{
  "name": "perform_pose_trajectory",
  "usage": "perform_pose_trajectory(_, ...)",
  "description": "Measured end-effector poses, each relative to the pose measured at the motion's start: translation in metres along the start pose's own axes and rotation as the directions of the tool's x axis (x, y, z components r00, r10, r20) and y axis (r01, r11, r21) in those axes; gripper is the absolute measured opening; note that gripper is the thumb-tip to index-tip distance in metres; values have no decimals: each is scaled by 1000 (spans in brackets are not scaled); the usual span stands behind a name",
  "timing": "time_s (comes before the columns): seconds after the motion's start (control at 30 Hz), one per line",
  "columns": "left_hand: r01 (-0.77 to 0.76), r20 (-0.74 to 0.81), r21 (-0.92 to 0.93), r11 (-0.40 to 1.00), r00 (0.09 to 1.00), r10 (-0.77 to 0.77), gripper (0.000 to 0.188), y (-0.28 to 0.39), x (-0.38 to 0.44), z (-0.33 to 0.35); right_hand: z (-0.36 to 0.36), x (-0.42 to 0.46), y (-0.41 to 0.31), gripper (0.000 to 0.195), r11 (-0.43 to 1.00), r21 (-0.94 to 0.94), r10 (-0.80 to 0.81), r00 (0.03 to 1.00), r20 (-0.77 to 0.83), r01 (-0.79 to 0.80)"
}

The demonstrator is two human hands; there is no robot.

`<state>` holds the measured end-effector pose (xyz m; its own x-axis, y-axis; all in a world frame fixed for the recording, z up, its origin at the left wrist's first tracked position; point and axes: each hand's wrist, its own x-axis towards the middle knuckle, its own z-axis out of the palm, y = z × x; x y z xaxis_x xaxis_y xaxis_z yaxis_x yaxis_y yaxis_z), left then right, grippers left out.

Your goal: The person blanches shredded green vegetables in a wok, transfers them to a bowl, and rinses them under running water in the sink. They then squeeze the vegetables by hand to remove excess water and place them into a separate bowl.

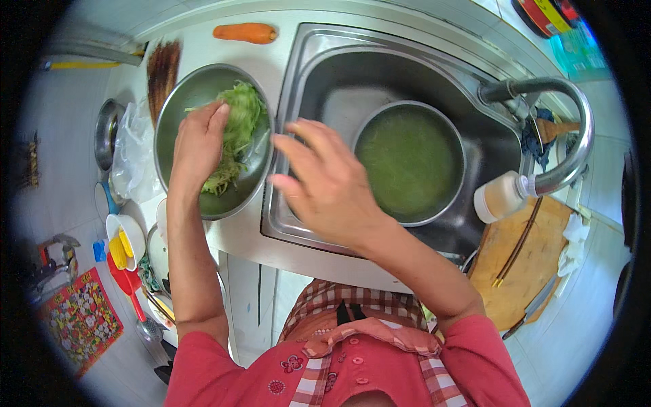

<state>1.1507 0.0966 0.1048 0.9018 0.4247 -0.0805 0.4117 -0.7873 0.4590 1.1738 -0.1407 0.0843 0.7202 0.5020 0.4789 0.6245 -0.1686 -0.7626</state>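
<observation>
My left hand is inside a stainless steel bowl on the counter, against a heap of shredded green vegetable. Its thumb and fingers are bent together, and the palm side is hidden, so whether it grips any shreds cannot be made out. Part of the heap is blurred. Above the sink's left edge, my right hand hangs with fingers spread and nothing in them, pointing at the bowl. A round metal basin of cloudy green water stands in the steel sink.
A carrot and a brush lie behind the bowl. Over the sink's right side arches a faucet with a bottle-like attachment. Farther right, a wooden cutting board bears chopsticks and a knife. Left stands a white bowl holding corn.
</observation>
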Motion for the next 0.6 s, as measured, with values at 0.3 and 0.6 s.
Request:
perform_pose_trajectory(0.3, -113, -211, -306, 945, 976, 48, 17, 88, -46, -6, -118, -139, 141, 30, 485, -645, 762, 647, -19, -590)
perform_pose_trajectory(0.6, -407, 348, -306, 861, 794, 499, 15, 150, -20, 245, -119, -123, 231, 39, 578, -602, 660, 749, -52, -551)
